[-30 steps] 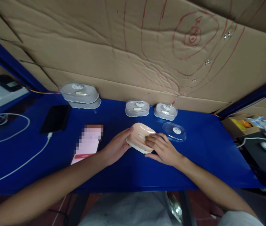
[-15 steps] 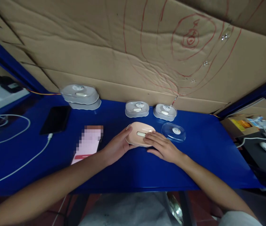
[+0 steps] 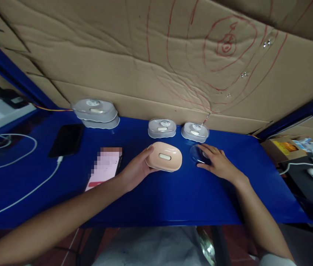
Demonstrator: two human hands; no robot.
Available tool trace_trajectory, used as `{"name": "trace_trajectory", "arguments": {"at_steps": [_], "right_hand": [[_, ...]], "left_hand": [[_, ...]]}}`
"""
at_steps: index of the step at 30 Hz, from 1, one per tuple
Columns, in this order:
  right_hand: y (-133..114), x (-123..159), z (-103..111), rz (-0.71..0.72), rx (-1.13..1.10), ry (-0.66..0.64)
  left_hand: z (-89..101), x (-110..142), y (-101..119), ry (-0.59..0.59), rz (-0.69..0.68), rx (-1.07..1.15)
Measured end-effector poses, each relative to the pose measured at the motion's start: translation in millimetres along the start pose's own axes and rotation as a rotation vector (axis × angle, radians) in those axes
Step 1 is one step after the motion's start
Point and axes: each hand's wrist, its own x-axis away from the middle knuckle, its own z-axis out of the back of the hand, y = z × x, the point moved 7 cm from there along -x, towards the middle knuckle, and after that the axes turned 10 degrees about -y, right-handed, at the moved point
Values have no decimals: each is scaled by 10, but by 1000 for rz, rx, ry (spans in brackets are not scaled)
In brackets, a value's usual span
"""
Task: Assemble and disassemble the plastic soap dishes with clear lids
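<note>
My left hand (image 3: pixel 141 164) grips the left end of a peach oval box (image 3: pixel 156 162), thumb on top and fingers underneath. The box is tilted toward me, and a cream bar-shaped piece (image 3: pixel 164 156) sits in the middle of its top. To its right, my right hand (image 3: pixel 217 160) has its thumb and fingers round opposite edges of a clear plastic lid (image 3: pixel 195 155) on the table. The hand covers the lid's right part and most of its round white sticker.
Behind stand two grey boxes under clear covers, one central (image 3: pixel 162 129) and one further right (image 3: pixel 194 133). A stack of similar boxes (image 3: pixel 97 112) is at the back left. A lit phone (image 3: pixel 106 166), a dark phone (image 3: pixel 66 140) and a white cable (image 3: pixel 47 181) lie left.
My right hand has left the peach box and moved right onto the clear lid. My left hand still holds the box, in nearly the same place.
</note>
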Motion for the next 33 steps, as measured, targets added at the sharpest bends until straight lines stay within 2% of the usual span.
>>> {"name": "trace_trajectory", "arguments": {"at_steps": [3, 7, 10, 12, 14, 20, 24, 33], "right_hand": [[-173, -76, 59, 40, -69, 99], [-386, -118, 73, 115, -356, 259], [-649, -110, -9, 288, -504, 246], [-832, -94, -69, 362, -472, 218], [-961, -80, -110, 374, -399, 216], [-1173, -14, -114, 433, -226, 285], [-1206, -4, -103, 432, -194, 297], [-1228, -4, -129, 450, -65, 310]], "left_hand": [[-16, -2, -30, -24, 3, 8], [-64, 5, -107, -86, 37, 27], [-123, 29, -197, -140, 91, 34], [-156, 52, -253, -167, 117, 35], [-177, 70, -294, -187, 125, 30], [-254, 79, -365, -268, 140, -16], [-296, 81, -371, -300, 143, -71], [-232, 87, -388, -281, 129, -87]]}}
